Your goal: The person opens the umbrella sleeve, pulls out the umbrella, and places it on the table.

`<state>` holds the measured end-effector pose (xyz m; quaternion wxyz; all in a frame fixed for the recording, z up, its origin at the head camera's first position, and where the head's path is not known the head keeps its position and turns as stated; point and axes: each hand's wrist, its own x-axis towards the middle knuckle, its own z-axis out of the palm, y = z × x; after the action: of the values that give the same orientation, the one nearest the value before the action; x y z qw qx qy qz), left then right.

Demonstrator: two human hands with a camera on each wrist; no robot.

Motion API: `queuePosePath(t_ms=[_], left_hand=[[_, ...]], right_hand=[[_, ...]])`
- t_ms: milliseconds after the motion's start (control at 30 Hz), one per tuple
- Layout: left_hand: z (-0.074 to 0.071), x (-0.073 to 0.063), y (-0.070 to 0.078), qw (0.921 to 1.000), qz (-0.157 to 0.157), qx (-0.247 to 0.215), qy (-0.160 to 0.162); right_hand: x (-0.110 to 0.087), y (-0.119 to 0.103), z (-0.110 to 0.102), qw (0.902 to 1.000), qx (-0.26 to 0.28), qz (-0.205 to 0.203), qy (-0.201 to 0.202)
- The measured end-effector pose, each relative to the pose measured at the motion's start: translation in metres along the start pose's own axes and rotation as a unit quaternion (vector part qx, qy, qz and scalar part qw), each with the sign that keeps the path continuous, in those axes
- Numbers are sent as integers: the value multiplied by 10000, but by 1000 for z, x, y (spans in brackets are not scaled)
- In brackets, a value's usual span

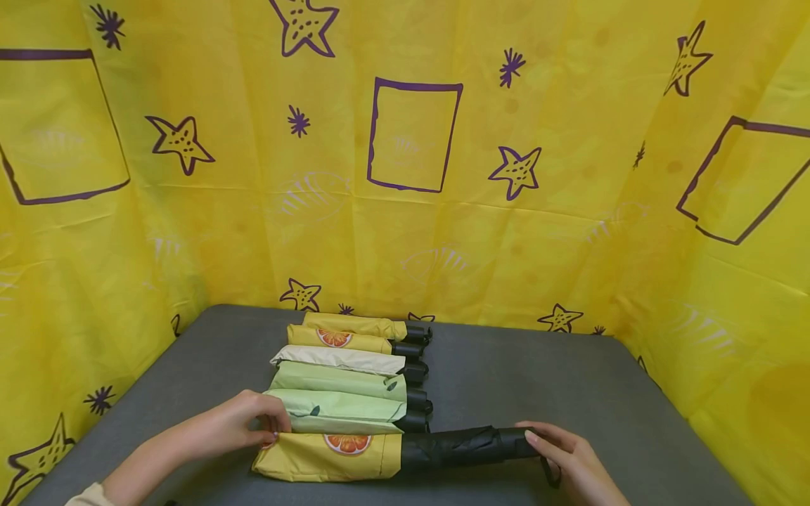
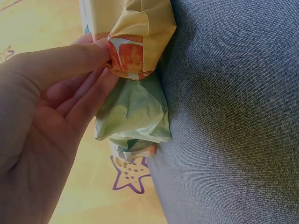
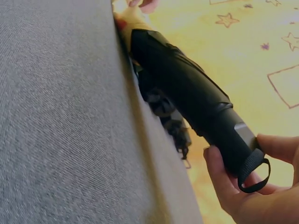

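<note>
A big yellow cloth (image 1: 405, 232) printed with purple-outlined starfish hangs around the back and both sides. In front of it stands a dark grey table (image 1: 538, 393). Five sleeved umbrellas (image 1: 348, 404) lie on it in a close row, black handles toward the person's right: from the back, one plain yellow, one yellow with a citrus print, one cream, two pale green.

Just in front of that row is the longest item, a black folded umbrella (image 1: 452, 450), its left part inside a yellow sleeve (image 1: 316, 460) and the rest bare. It sits over the near part of the table; I can't tell whether it touches the surface.

The left hand (image 1: 249, 414) pinches the sleeve's far-left end between thumb and fingers. The right hand (image 1: 572, 457) has thumb and fingers curled round the handle at the other end. A red-orange citrus slice (image 1: 347, 443) shows on the sleeve's upper side, and a small black wrist strap (image 3: 250, 164) loops from the handle.
</note>
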<state>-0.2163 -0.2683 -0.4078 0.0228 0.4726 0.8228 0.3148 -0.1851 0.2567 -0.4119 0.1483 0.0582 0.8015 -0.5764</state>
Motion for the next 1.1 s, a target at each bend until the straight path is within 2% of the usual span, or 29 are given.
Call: queuePosePath(t_ms=[267,367,500,633,800,1033,1100], left_hand=[[-2,0,2,10000,8,18,38],[-2,0,1,10000,-13,23,6],[-2,-1,0,10000,-66,46,-16],[-3,-3,-1,10000,-82,40,6],[-3,-2,1,9999,-120,-36,0],[-4,1,4,9999,-75,-66,15],[-4,1,5,9999,-74,-84,10]], right_hand=[[-7,-4,-12,9976,-265,119,628],[-9,-4,-18,9973,-165,133,708],[-10,-3,-29,9963,243,198,799],[-12,0,-43,9947,495,292,856],[-16,4,-61,9945,445,390,865],[-16,11,-83,9889,1254,379,698],[-15,13,-88,9874,1345,419,716]])
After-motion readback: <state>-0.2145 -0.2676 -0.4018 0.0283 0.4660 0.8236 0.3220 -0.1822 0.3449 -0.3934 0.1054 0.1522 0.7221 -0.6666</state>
